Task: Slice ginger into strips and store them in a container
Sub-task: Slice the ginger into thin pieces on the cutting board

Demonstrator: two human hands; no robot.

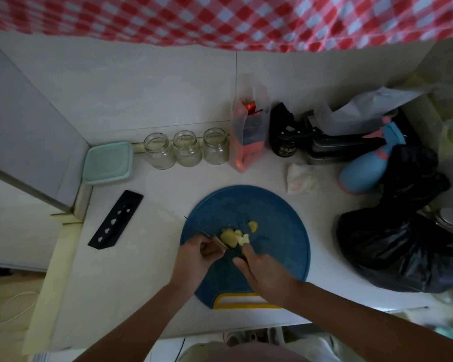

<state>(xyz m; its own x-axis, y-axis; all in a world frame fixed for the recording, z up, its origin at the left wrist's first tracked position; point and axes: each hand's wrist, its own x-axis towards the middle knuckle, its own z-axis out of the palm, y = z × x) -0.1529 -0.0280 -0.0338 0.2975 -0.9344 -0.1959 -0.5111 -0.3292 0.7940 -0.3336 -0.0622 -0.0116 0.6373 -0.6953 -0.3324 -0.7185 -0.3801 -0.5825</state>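
Note:
A round blue cutting board (272, 218) with a yellow handle lies on the white counter. Pale yellow ginger pieces (229, 235) sit near its middle, and one slice (253, 226) lies apart to the right. My left hand (191, 257) grips the brown handle of a knife (211, 247), whose thin blade points up and left past the board's edge. My right hand (262, 270) pinches a ginger piece (243, 240) at its fingertips, right beside the knife. A teal lidded container (107, 163) stands at the back left.
Three empty glass jars (187, 148) line the back wall. A black knife sheath (115, 220) lies left of the board. A plastic bag (249, 126), dark jar (283, 142), blue spray bottle (364, 168) and black bag (398, 244) crowd the right side.

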